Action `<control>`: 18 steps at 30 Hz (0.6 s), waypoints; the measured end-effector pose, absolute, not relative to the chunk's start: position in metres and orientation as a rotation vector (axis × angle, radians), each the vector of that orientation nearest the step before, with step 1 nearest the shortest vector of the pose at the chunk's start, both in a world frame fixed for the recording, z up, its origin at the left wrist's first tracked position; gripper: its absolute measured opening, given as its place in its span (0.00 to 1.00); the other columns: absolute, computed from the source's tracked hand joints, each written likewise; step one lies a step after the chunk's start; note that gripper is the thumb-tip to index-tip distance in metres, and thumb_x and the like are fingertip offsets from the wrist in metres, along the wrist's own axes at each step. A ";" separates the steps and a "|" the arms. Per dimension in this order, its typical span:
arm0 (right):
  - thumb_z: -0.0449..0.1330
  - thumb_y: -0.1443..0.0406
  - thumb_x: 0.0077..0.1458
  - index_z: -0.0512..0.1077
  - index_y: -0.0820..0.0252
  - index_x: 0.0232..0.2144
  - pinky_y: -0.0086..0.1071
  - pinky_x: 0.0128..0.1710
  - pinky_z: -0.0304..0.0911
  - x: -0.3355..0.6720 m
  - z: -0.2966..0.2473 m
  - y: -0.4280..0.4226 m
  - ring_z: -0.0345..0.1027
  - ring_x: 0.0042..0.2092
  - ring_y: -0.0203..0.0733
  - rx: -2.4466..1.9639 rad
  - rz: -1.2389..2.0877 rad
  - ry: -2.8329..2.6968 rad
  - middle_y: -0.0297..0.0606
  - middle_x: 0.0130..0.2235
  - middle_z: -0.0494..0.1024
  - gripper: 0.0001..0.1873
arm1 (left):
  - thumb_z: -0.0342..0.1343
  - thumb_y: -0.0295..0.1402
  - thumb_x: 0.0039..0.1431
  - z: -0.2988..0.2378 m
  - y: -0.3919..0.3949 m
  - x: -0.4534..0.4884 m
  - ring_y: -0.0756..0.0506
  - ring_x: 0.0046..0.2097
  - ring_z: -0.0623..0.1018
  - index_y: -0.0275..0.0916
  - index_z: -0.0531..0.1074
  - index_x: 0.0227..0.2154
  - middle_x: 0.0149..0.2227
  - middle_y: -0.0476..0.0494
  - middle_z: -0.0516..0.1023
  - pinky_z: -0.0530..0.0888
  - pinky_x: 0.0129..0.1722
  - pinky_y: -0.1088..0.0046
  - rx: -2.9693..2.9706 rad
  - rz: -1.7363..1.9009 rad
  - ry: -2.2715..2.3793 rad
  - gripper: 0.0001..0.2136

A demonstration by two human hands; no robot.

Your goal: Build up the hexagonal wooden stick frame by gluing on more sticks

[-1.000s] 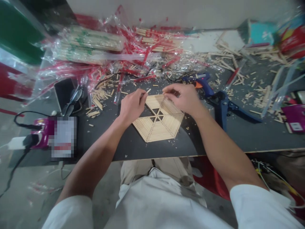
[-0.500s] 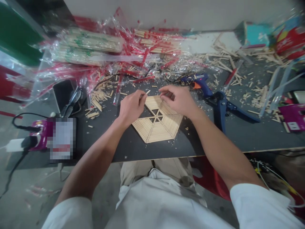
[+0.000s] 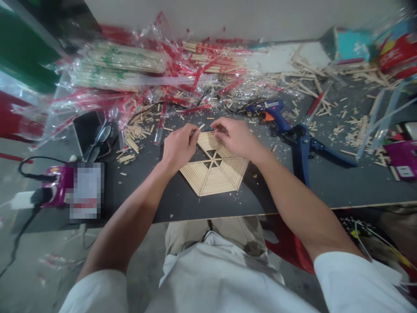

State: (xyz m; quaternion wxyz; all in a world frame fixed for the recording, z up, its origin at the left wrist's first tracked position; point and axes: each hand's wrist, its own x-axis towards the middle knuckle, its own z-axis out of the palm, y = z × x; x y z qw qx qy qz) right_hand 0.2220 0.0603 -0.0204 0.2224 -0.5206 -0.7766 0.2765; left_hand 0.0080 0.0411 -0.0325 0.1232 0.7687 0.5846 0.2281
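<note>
On the dark table lies a flat hexagonal panel [image 3: 218,179] of pale wooden sticks, with spokes meeting at its centre and dark gaps around that centre. At its upper left, my left hand [image 3: 180,145] is closed, pinching a short wooden stick [image 3: 201,127] between thumb and fingertips. Over the panel's upper right edge is my right hand [image 3: 237,138], its fingers curled and pinched together. Whatever those right fingertips hold, if anything, is too small to make out. My right hand hides part of the panel's upper right section.
A blue glue gun [image 3: 275,114] and a blue-handled cutter [image 3: 302,148] lie to the right. Cut stick pieces [image 3: 132,138], glasses [image 3: 100,137] and a phone [image 3: 86,126] are on the left. Packaged chopsticks [image 3: 120,61] and plastic wrappers line the back. A purple power strip [image 3: 58,184] sits front left.
My right hand has shifted slightly left along the panel's upper edge. My left hand keeps its pinch on the short stick, almost in the same place.
</note>
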 end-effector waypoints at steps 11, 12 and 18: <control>0.50 0.61 0.68 0.72 0.54 0.50 0.42 0.45 0.68 0.270 -0.008 0.058 0.73 0.37 0.47 -1.664 0.459 -1.974 0.40 0.34 0.75 0.15 | 0.49 0.36 0.73 -0.035 0.044 0.003 0.47 0.35 0.81 0.41 0.74 0.47 0.36 0.45 0.85 0.72 0.39 0.71 2.142 0.861 1.702 0.10; 0.50 0.61 0.68 0.73 0.54 0.50 0.41 0.43 0.67 0.271 -0.007 0.058 0.72 0.35 0.47 -1.687 0.454 -1.961 0.39 0.32 0.75 0.15 | 0.49 0.36 0.73 -0.035 0.044 0.003 0.47 0.35 0.82 0.41 0.74 0.47 0.37 0.45 0.86 0.72 0.39 0.71 2.144 0.875 1.701 0.10; 0.49 0.60 0.70 0.74 0.53 0.49 0.38 0.43 0.71 0.263 -0.012 0.055 0.75 0.35 0.43 -1.601 0.530 -1.935 0.38 0.34 0.79 0.16 | 0.48 0.36 0.74 -0.031 0.042 -0.002 0.47 0.39 0.82 0.43 0.74 0.48 0.40 0.44 0.85 0.73 0.41 0.70 2.244 0.895 1.683 0.10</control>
